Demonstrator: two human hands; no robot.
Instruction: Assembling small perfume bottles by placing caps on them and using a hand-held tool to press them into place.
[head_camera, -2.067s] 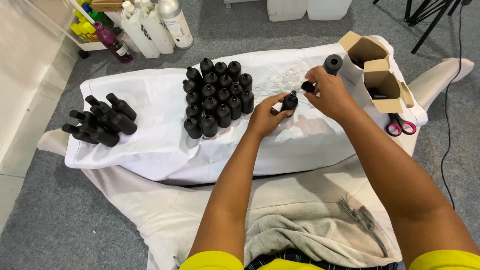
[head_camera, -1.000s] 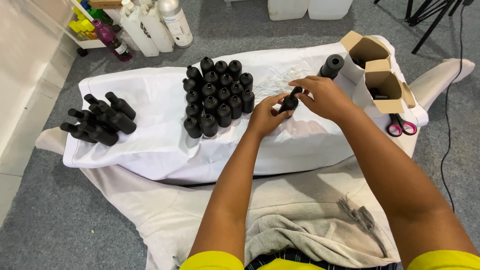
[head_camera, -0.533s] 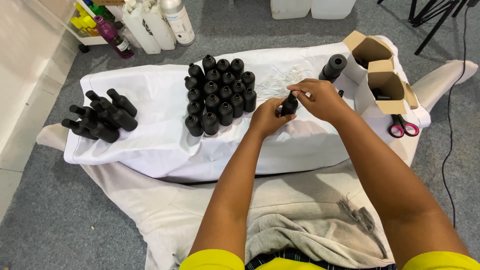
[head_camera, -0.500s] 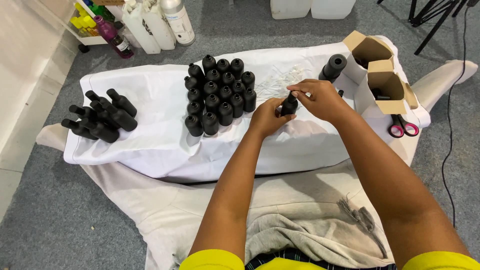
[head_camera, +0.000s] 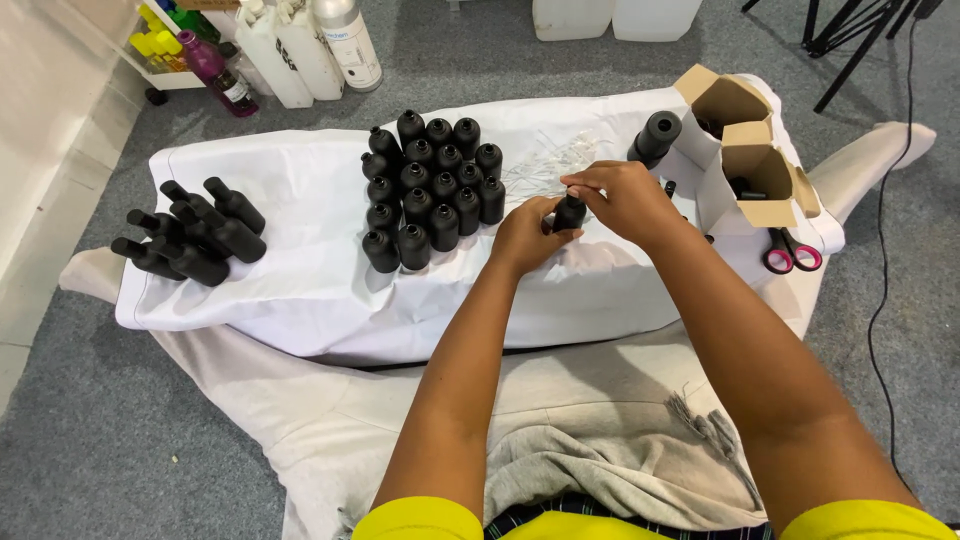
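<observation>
Upright, black bottle (head_camera: 570, 212) between both hands.

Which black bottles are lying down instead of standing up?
The pile of black bottles at the cloth's left end lies on its side. The big group of bottles in the middle stands upright.

Light: bright, even, from overhead.
Shadows: soft, short under the upright matte black plastic bottles (head_camera: 430, 190).
Glare: mild on the white cloth (head_camera: 300, 250).
Focus: sharp; edges slightly bowed.
</observation>
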